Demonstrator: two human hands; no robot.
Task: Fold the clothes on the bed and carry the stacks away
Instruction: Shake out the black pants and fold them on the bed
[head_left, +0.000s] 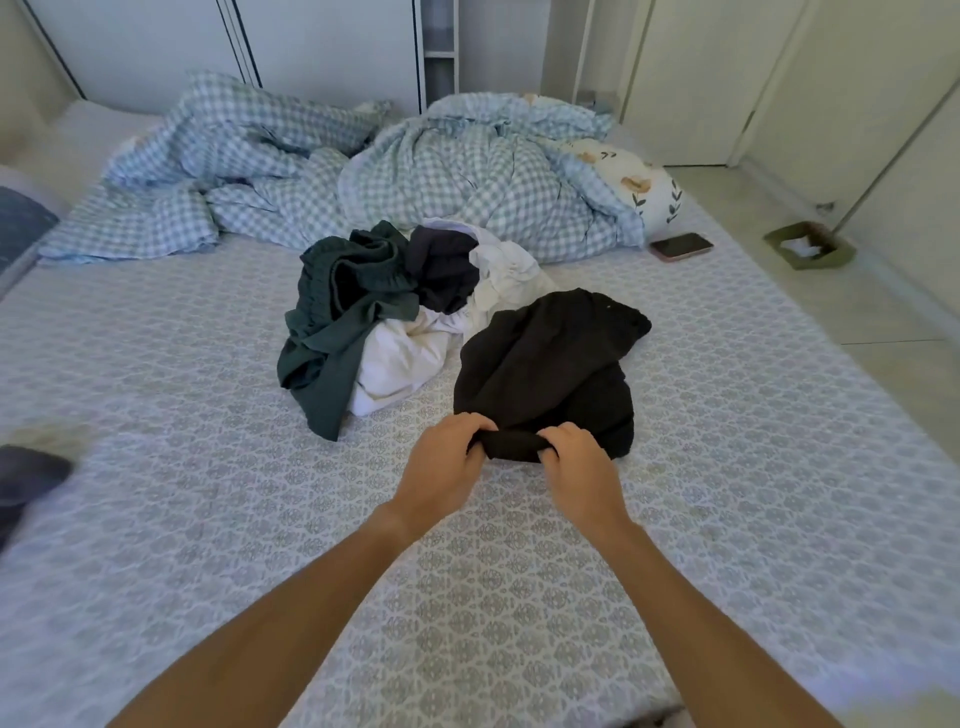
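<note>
- The left hand (441, 462) and right hand (579, 462) both grip the near edge of a black garment (545, 364), fingers curled over a bunched roll of its cloth, one hand at each end of that roll.
- The black garment is plain, dark and rumpled; it lies on the bed (208, 519) and spreads away from the hands, its far corner pointing right.
- Just beyond it, and touching its left side, sits a pile of unfolded clothes: a dark green garment (332, 322) on the left, a white one (400, 358) in the middle and low, a navy one (447, 270) on top, and more white cloth (506, 275) at the right.
- The bed wears a sheet with a small grey-green repeating pattern.
- A crumpled blue checked duvet (322, 171) lies across the far end of the bed.
- A floral pillow (634, 176) shows at the duvet's right end.
- A phone (681, 246) lies face up near the bed's right edge, just beside the duvet.
- On the floor to the right stands a green box (831, 254) holding something white and crumpled.
- A dark blurred shape (26, 478) sits at the left edge; what it is cannot be told.
</note>
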